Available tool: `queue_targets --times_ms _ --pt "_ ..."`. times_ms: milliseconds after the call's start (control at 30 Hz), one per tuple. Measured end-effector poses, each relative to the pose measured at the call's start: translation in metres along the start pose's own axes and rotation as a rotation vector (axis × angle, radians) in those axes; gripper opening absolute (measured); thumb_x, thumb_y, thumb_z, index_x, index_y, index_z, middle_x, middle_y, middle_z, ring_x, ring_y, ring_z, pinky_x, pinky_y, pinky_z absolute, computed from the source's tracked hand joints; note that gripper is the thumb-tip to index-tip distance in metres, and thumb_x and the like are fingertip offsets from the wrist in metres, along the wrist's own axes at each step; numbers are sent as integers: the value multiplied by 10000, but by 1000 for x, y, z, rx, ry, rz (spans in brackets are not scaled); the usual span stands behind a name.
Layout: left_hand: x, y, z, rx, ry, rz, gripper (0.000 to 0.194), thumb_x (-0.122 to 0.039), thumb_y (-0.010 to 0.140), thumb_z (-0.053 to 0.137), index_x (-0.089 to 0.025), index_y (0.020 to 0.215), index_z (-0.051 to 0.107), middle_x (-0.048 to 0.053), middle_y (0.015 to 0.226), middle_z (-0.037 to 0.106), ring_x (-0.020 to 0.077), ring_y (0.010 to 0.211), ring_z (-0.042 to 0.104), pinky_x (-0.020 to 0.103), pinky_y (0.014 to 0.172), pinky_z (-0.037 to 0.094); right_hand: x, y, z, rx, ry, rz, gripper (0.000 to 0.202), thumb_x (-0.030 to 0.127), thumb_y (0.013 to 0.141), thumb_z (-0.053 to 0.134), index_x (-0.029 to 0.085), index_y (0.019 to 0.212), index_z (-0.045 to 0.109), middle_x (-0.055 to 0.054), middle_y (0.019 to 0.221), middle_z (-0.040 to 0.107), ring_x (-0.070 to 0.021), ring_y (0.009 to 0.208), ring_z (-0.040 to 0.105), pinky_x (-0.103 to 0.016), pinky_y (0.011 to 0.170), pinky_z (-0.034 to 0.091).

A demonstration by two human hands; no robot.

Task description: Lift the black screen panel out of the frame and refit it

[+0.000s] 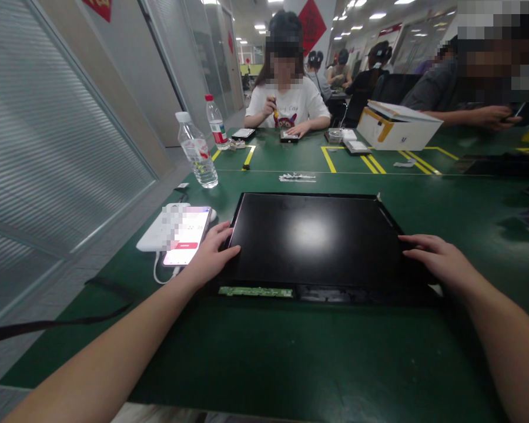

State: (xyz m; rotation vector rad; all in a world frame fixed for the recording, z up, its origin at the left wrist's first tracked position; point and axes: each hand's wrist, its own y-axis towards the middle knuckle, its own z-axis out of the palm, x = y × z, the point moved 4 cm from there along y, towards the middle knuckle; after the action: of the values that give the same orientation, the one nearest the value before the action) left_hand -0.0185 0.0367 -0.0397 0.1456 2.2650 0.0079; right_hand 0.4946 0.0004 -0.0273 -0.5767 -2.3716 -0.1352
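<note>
A black LCD screen panel (308,241) lies face up on the green table in front of me, with a bright light reflected in its glass. Along its near edge runs a narrow green circuit board (255,291). My left hand (214,252) holds the panel's left edge, thumb on the top and fingers along the side. On the opposite edge, my right hand (432,254) grips with thumb and fingers. The undersides of both grips are hidden.
Left of the panel are a lit phone (187,235) on a cable and a white device (156,229). Two water bottles (197,154) (217,126) stand beyond. Across the table, a person (286,100) handles a small drive; a white box (399,130) sits to the right.
</note>
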Motion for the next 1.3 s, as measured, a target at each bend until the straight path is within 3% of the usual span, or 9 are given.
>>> queue_targets --times_ms 267,667,833,967,1133,1300 --pt "-5 0 0 17 51 -22 570 -430 854 672 -198 1373 709 154 1675 438 400 1567 395 569 1305 288 -5 3 1 18 59 41 405 261 677 643 246 1053 793 -98 1223 714 -306 1112 666 -424 1082 478" --pt "-1 0 0 16 57 10 562 -468 833 681 -209 1331 717 160 1666 451 404 1562 402 590 1284 322 -5 2 0 14 43 41 402 252 694 615 246 1048 805 -101 1232 714 -295 1062 676 -403 968 532" --pt "-4 0 0 21 89 19 546 -464 839 675 -200 1315 720 163 1658 453 413 1557 407 589 1296 300 -5 3 1 17 35 32 438 243 703 607 232 1096 800 -102 1281 705 -283 1094 660 -389 1024 497" --pt "-5 -1 1 17 123 32 535 -454 834 675 -182 1293 712 180 1642 455 426 1556 404 582 1304 286 -6 2 2 6 2 52 494 254 705 602 213 1156 802 -118 1167 710 -281 980 674 -393 899 544" --pt "-11 -3 1 35 161 87 631 -460 879 646 -194 1450 610 190 1660 425 419 1564 388 608 1290 296 -5 1 2 28 -44 87 535 277 728 598 212 1222 792 -126 1080 703 -279 875 662 -405 797 559" --pt "-23 -8 -8 80 285 223 637 -491 889 686 -238 1470 621 174 1673 442 426 1558 388 652 1264 313 -4 1 3 25 -59 97 534 287 743 588 213 1233 788 -142 1199 692 -295 947 678 -403 837 563"
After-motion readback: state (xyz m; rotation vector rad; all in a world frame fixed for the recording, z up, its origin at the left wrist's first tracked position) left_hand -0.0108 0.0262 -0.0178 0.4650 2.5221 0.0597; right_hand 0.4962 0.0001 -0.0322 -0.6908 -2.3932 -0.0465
